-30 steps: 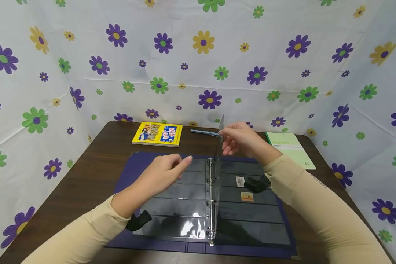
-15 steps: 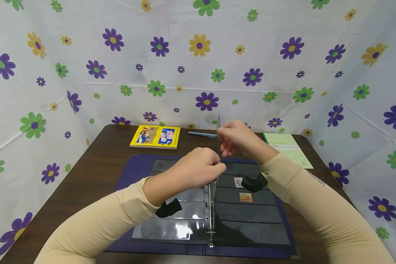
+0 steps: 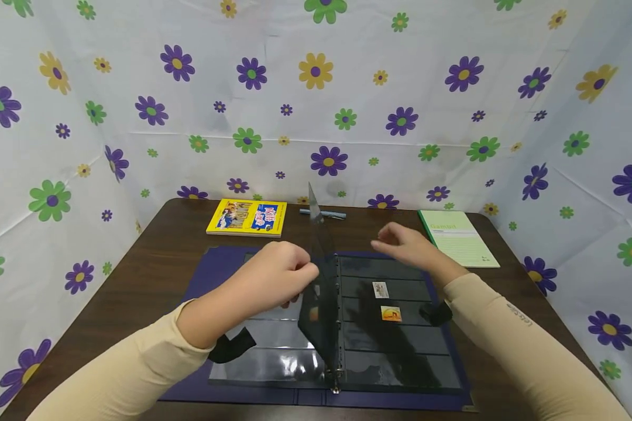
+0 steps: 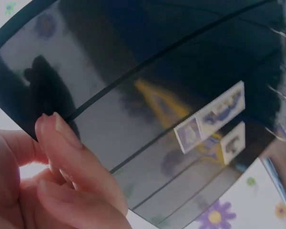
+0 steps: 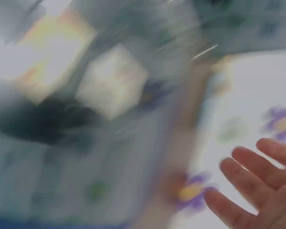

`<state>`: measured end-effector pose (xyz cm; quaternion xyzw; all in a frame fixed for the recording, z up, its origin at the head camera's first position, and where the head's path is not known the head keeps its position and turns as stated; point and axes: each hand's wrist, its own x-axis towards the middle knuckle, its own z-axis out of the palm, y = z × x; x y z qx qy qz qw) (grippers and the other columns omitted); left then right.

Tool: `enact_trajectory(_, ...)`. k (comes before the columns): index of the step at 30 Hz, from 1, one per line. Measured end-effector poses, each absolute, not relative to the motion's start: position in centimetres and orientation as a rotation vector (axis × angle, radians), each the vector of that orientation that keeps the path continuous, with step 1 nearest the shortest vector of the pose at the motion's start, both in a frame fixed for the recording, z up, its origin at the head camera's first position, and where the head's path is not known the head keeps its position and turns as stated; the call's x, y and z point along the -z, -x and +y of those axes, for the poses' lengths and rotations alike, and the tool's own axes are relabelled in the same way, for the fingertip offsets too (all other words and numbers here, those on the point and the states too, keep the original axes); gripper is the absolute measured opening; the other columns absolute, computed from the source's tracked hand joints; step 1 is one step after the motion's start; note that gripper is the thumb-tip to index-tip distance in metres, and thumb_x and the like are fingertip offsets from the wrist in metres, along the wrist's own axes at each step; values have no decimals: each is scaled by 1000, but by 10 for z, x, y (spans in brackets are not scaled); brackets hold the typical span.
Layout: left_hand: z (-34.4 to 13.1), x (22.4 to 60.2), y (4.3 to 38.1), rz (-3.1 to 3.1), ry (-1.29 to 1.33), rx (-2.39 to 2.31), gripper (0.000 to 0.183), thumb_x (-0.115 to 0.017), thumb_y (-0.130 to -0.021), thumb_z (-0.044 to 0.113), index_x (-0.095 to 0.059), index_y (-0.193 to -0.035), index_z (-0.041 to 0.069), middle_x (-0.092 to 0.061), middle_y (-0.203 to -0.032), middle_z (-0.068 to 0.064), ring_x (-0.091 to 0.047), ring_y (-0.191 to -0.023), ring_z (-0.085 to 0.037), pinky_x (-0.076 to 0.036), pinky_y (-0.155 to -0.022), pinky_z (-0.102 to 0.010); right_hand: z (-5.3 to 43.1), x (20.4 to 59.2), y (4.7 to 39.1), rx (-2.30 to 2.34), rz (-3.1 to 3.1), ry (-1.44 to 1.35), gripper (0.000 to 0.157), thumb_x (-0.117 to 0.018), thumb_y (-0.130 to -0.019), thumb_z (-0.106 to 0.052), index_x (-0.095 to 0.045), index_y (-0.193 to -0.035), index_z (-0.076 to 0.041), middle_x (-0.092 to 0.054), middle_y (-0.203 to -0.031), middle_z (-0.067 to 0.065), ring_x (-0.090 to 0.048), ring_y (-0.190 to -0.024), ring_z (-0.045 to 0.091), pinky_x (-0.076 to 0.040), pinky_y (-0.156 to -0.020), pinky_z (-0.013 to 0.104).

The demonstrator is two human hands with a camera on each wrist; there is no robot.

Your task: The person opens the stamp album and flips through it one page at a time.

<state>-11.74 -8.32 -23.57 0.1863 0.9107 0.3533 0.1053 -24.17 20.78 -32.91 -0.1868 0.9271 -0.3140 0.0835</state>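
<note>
A purple ring-binder stamp album (image 3: 202,286) lies spread on the table, its metal rings (image 3: 336,374) along the middle. One black pocket page (image 3: 321,304) stands raised over the rings, leaning left. My left hand (image 3: 274,270) pinches its outer edge between thumb and fingers. In the left wrist view, stamps (image 4: 210,117) sit in strips of this page (image 4: 100,133). To the right, my right hand (image 3: 408,248) hovers over the upper part of the right page (image 3: 400,362), holding nothing, fingers apart. That page carries a pale stamp (image 3: 380,290) and an orange stamp (image 3: 391,314).
Behind the album are a yellow book (image 3: 247,218) on the left and a blue pen-like stick (image 3: 329,214) near the middle. A pale green notebook (image 3: 460,237) lies at the back right. A flowered cloth (image 3: 316,117) hangs around the dark table (image 3: 158,275).
My left hand reached right to the raised page, gripped it and drew it leftward. My right hand let go of the page and moved right and down.
</note>
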Motion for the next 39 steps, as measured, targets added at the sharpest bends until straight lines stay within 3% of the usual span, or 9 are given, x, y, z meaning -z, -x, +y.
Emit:
enact_trajectory(4, -105, 241, 111, 2696, -454, -1044, 33, -48, -91, 15, -55, -59, 8, -54, -50, -3, -52, -44, -19, -40, -47, -31, 252, 384, 248, 649, 2720, 577, 98, -74, -75, -49, -29, -139, 10, -30, -141, 33, -30, -129, 47, -27, -101, 57)
enact_trajectory(8, -129, 249, 104, 2707, -346, -1041, 33, -49, -91, 15, -53, -59, 9, -53, -51, -4, -51, -44, -19, -39, -46, -31, 278, 414, 247, 636, 2654, 614, 117, -84, -64, -44, -18, -141, 15, -11, -146, 36, -14, -133, 51, -16, -104, 60)
enact_trajectory(16, -184, 289, 99, 2710, -228, -978, 34, -51, -92, 16, -49, -59, 8, -51, -47, -3, -53, -45, -19, -37, -45, -29, 293, 426, 243, 639, 2683, 582, 129, -85, -56, -51, -13, -144, 12, -2, -149, 33, -3, -135, 49, -5, -100, 68)
enact_trajectory(22, -207, 338, 99, 2762, -98, -722, 36, -57, -93, 22, -47, -60, 10, -45, -47, 0, -46, -43, -15, -34, -46, -28, 295, 427, 241, 658, 2659, 522, 128, -84, -58, -51, -12, -145, 9, -1, -151, 29, 1, -137, 46, -5, -102, 65)
enact_trajectory(25, -210, 362, 99, 2807, -56, -576, 38, -61, -91, 23, -44, -59, 10, -38, -48, 2, -37, -43, -11, -29, -43, -25, 294, 426, 238, 666, 2658, 517, 125, -82, -61, -50, -12, -146, 8, -2, -151, 29, 0, -137, 45, -8, -103, 63)
enact_trajectory(28, -203, 378, 96, 2966, -79, -391, 33, -69, -85, 25, -50, -72, 2, -48, -63, -8, -48, -55, -22, -39, -44, -32, 292, 425, 233, 653, 2722, 531, 120, -82, -61, -51, -19, -145, 7, -17, -149, 29, -14, -135, 46, -18, -102, 62)
enact_trajectory(32, -173, 388, 86, 3177, -172, -236, 65, -74, -78, 40, -52, -117, -7, -52, -112, -30, -51, -99, -47, -48, -63, -56, 289, 423, 226, 669, 2839, 549, 118, -85, -57, -50, -27, -142, 7, -31, -142, 29, -30, -122, 44, -30, -95, 60)
enact_trajectory(36, -143, 395, 76, 3077, -305, -288, 82, -66, -78, 57, -43, -140, 9, -38, -136, -30, -37, -120, -51, -45, -71, -62, 289, 418, 222, 814, 2891, 510, 121, -89, -57, -41, -20, -144, 8, -16, -145, 32, -25, -125, 48, -28, -96, 62)
enact_trajectory(39, -133, 404, 71, 2991, -335, -230, 80, -62, -77, 62, -42, -142, 20, -37, -139, -27, -36, -123, -49, -46, -68, -61, 291, 414, 220, 964, 2884, 425, 110, -84, -69, -32, -15, -144, 9, -20, -140, 35, -44, -110, 44, -42, -85, 56)
